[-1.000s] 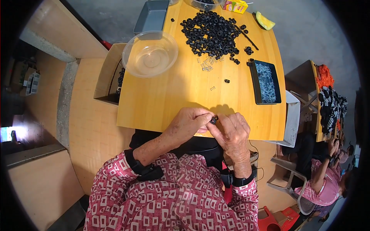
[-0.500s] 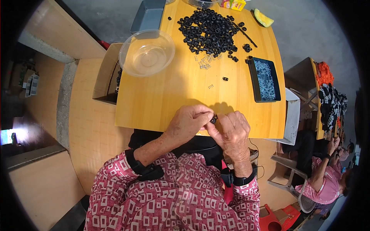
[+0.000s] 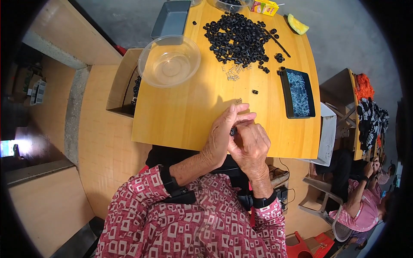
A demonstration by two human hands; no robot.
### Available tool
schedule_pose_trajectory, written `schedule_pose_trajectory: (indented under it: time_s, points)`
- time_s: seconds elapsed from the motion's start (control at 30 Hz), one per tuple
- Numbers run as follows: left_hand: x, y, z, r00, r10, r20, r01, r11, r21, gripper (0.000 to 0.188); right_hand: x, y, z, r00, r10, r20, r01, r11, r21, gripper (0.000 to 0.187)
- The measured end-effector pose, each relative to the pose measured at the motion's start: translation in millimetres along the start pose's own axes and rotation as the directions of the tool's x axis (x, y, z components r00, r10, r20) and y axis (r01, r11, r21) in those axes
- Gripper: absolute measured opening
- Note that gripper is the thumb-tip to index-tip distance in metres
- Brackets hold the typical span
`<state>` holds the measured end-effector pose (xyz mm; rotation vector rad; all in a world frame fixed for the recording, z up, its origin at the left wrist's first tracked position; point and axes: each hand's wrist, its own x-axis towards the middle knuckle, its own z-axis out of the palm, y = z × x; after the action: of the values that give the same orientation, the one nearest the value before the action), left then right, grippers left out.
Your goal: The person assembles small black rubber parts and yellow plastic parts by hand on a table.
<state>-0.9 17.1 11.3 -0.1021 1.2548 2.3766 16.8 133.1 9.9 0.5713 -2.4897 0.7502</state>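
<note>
Over the table's near edge, my right hand is closed, pinching a small black plastic piece between thumb and fingers. My left hand is right beside it, fingers stretched out and apart, its palm turned toward the right hand. Whether the left palm touches the piece cannot be told. Just beyond my left fingertips lie a few tiny metal springs. A lone black piece rests farther out. At the far side spreads a large heap of black plastic pieces, with more small springs along its near edge.
On the wooden table stand a clear round bowl, a grey tray, a dark tray of small shiny parts, a yellow carton and a melon slice. A cardboard box adjoins the left side. Another person sits at right.
My left hand has opened from a pinch, its fingers now extended past the right hand. The black piece stays in my right hand, slightly farther left. The view has shifted a little.
</note>
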Motion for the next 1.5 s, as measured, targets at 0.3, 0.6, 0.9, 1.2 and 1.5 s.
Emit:
schedule_pose_trajectory:
  time_s: [0.3, 0.6, 0.9, 1.2, 1.5]
  points:
    - [2, 0, -19, 0.999, 0.002, -0.041, 0.003, 0.992, 0.129, 0.043, 7, 11, -14, 0.999, -0.034, -0.031, 0.031, 0.997, -0.074, 0.023]
    - [4, 10, -24, 0.994, -0.089, 0.061, 0.058, 0.917, 0.394, 0.023, 4, 18, -27, 0.995, -0.06, 0.084, 0.071, 0.989, -0.132, 0.029]
    - [2, 10, -23, 0.995, -0.094, 0.026, 0.081, 0.945, 0.317, 0.024, 10, 23, -27, 0.988, -0.054, 0.147, 0.063, 0.997, -0.055, 0.026]
    - [9, 3, -24, 1.0, 0.006, -0.027, 0.001, 0.963, 0.271, 0.037, 8, 19, -21, 0.985, 0.006, 0.174, 0.001, 0.999, -0.039, 0.026]
    - [15, 0, -8, 0.975, 0.196, 0.103, -0.22, 0.91, 0.35, 0.055, 7, 12, -11, 0.976, -0.037, 0.217, 0.042, 0.999, -0.018, 0.025]
